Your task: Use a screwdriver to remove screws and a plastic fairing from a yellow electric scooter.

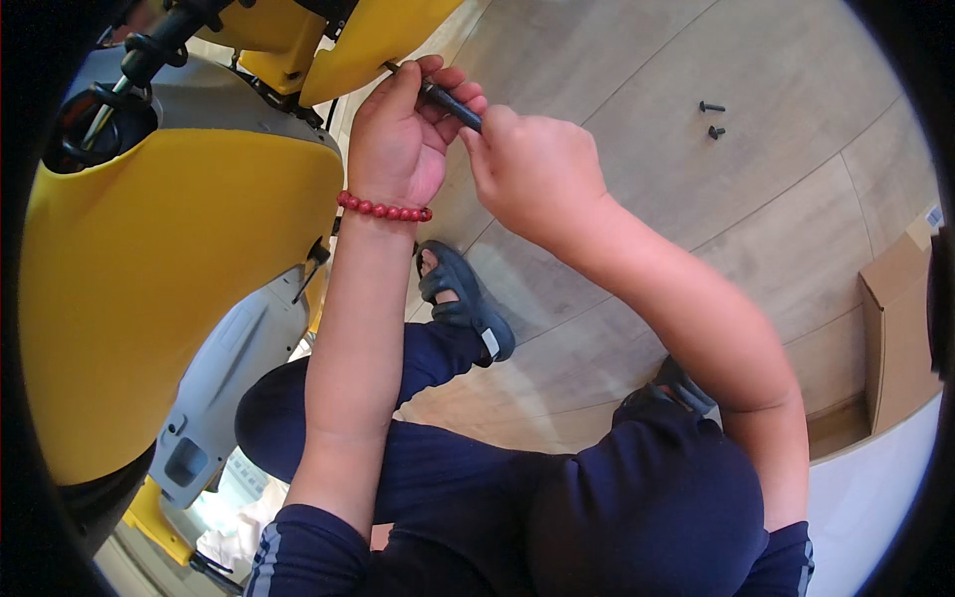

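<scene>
A dark-handled screwdriver [450,103] slants between my two hands, its tip at the edge of a yellow body panel [373,45]. My left hand [388,139], with a red bead bracelet on the wrist, has its fingers curled around the front of the tool. Wrapped over the rear end of the handle is my right hand [542,164], closed in a fist. What the tip meets is too small to make out. The panel belongs to what looks like a yellow and grey scooter [179,279] on the left.
Two dark screws, a longer one [711,106] and a shorter one [716,132], lie on the wood-look floor [637,199] to the right. An open cardboard box [900,323] stands at the far right beside a white surface [875,507]. My sandalled foot [463,298] is below my hands.
</scene>
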`<state>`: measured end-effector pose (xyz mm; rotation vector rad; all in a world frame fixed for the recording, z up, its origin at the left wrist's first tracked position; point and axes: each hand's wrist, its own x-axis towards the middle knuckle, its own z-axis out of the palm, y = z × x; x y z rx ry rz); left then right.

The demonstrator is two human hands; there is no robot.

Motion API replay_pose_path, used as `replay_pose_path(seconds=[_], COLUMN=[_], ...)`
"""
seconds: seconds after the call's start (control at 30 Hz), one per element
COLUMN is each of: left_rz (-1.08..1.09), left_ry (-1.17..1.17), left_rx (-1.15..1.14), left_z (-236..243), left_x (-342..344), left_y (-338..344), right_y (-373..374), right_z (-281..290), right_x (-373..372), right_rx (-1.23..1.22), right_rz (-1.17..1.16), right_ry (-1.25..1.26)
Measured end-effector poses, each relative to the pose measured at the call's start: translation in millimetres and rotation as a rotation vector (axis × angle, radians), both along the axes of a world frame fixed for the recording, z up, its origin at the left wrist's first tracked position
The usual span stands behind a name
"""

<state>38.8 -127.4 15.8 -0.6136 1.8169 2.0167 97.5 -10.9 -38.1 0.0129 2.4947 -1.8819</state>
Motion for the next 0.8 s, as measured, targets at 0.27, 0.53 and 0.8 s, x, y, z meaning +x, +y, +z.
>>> replay_pose_path(seconds=[0.27,0.53,0.8], left_rz=[-0.057,0.007,0.071], left_ry=[0.029,-0.023,0.055], left_rx=[-0.128,-0.012,0.028], left_z=[1.9,8.4,-2.7], left_x=[-4.2,-3.3,-5.1], left_y=[-10.6,-7.4,-8.9], right_y=[12.2,10.3,28.6], right_z=[0.4,2.8,-8.7], right_x=[-6.9,-3.4,1.0], right_rx=[-0.736,-0.385,-1.655], right_rz=[0.126,0.333,0.301], right_ry=[-0.327,-0.309,-0.887])
